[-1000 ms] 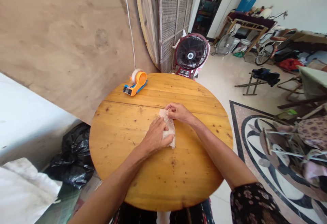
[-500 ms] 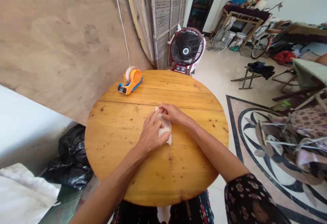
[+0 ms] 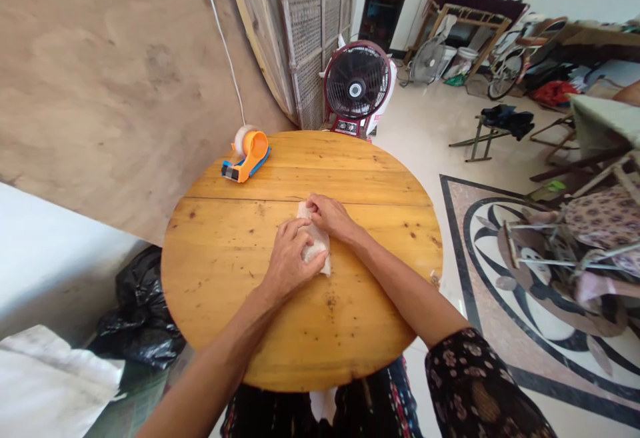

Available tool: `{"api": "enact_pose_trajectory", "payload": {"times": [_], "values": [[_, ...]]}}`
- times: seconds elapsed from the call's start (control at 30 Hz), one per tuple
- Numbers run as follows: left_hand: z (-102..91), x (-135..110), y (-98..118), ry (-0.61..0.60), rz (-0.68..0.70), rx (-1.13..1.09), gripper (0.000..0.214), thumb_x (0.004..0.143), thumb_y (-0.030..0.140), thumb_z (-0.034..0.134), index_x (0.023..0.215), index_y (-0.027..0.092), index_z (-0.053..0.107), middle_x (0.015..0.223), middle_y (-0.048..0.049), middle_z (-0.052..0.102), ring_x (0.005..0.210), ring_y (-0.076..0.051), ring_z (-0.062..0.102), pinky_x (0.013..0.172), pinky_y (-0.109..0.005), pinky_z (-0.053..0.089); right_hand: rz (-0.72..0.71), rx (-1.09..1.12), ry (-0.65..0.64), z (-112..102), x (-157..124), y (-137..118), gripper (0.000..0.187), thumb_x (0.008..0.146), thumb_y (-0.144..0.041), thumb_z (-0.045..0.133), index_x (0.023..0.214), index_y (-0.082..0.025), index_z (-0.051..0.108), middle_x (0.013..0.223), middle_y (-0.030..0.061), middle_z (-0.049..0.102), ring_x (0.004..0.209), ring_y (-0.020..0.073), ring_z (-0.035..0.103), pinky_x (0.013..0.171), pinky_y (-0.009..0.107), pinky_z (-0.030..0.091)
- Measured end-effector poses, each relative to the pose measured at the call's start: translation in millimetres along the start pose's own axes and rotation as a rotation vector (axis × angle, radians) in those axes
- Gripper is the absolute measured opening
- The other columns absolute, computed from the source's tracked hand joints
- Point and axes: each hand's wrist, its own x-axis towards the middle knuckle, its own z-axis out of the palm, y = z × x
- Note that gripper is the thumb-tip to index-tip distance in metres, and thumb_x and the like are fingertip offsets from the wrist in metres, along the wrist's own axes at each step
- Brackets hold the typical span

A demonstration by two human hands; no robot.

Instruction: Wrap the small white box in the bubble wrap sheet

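A small whitish packet (image 3: 319,246), which looks like bubble wrap folded into an oblong, lies on the round wooden table (image 3: 230,331). Along its left side, my left hand (image 3: 291,255) curls round it, thumb at the near end and fingers over the top. My right hand (image 3: 331,218) is closed at the far right edge, fingertips pressed on the wrap near its top corner. Whatever is inside the packet is hidden. Farther off at the table's back left stands an orange and blue tape dispenser (image 3: 249,158) with a roll of tape.
A dark red fan (image 3: 357,88) stands just behind the table. Wooden boards (image 3: 115,78) lean at the left, with a white cord hanging down. Black plastic bags (image 3: 137,311) sit on the floor at left. Stools and folded chairs (image 3: 595,238) stand at right.
My right fingers have shifted slightly along the far edge, and the packet now looks flatter and more squared. My left hand stays round it. The camera view has shifted a little.
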Motion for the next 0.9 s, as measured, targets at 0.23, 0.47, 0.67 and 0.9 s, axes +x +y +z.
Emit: {"api": "enact_pose_trajectory", "payload": {"times": [0.23,0.47,0.67,0.9], "values": [[-0.7,1.0,-1.3,-0.050,0.012,-0.029,0.019,0.075,0.028,0.064,0.072,0.021,0.047,0.103,-0.0063,0.067,0.118,-0.028,0.050,0.099,-0.047,0.041,0.030,-0.047,-0.043,-2.5,4.0,-1.8,0.016,0.077,-0.013,0.048,0.085,-0.020,0.059,0.085,0.0009,0.065,0.073,0.0151,0.051,0.062,0.024,0.032],[1.9,-1.1,-2.7,-0.075,-0.033,-0.057,0.014,0.077,0.028,0.062,0.081,0.021,0.050,0.096,-0.0072,0.068,0.103,-0.025,0.061,0.088,-0.040,0.048,0.060,-0.047,-0.064,-5.9,6.9,-4.0,0.017,0.075,-0.012,0.049,0.083,-0.020,0.061,0.082,0.0011,0.065,0.073,0.0157,0.053,0.062,0.024,0.031],[0.1,-0.1,-0.5,-0.138,-0.137,-0.052,0.016,0.077,0.031,0.061,0.081,0.021,0.050,0.095,-0.0064,0.068,0.089,-0.022,0.063,0.080,-0.037,0.049,0.062,-0.023,-0.083,-8.4,7.5,-5.5,0.016,0.075,-0.012,0.051,0.084,-0.019,0.062,0.081,0.0008,0.065,0.073,0.0149,0.053,0.063,0.023,0.033],[-2.6,0.9,2.6,-0.147,-0.251,-0.090,0.025,0.074,0.032,0.064,0.093,0.021,0.053,0.095,-0.0047,0.066,0.090,-0.023,0.062,0.083,-0.038,0.049,0.050,-0.037,-0.079,-2.5,9.7,1.0,0.015,0.074,-0.013,0.052,0.083,-0.020,0.062,0.080,0.0006,0.065,0.071,0.0148,0.053,0.061,0.024,0.031]]}}
